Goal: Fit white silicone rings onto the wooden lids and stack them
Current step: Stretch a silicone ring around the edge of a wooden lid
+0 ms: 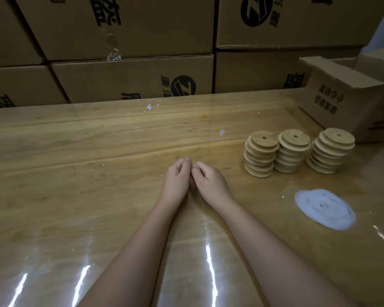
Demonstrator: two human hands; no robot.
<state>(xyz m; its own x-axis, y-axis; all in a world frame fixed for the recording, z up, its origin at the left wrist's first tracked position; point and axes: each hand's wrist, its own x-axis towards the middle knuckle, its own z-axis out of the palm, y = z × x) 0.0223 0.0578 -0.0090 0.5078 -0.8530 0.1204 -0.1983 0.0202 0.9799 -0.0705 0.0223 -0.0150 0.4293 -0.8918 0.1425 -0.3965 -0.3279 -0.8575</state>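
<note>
Three stacks of round wooden lids with centre holes stand at the right of the table: a left stack (pixel 261 155), a middle stack (pixel 292 150) and a right stack (pixel 331 150). A pile of white silicone rings (pixel 325 208) lies in front of them, nearer to me. My left hand (pixel 177 179) and my right hand (pixel 207 181) rest side by side on the table's middle, fingers loosely curled and touching each other. Neither hand holds anything that I can see.
An open cardboard box (pixel 346 100) stands at the back right behind the stacks. A wall of stacked cardboard cartons (pixel 131 78) runs along the far edge of the glossy wooden table (pixel 75 162). Small white scraps (pixel 151 107) lie near the far edge.
</note>
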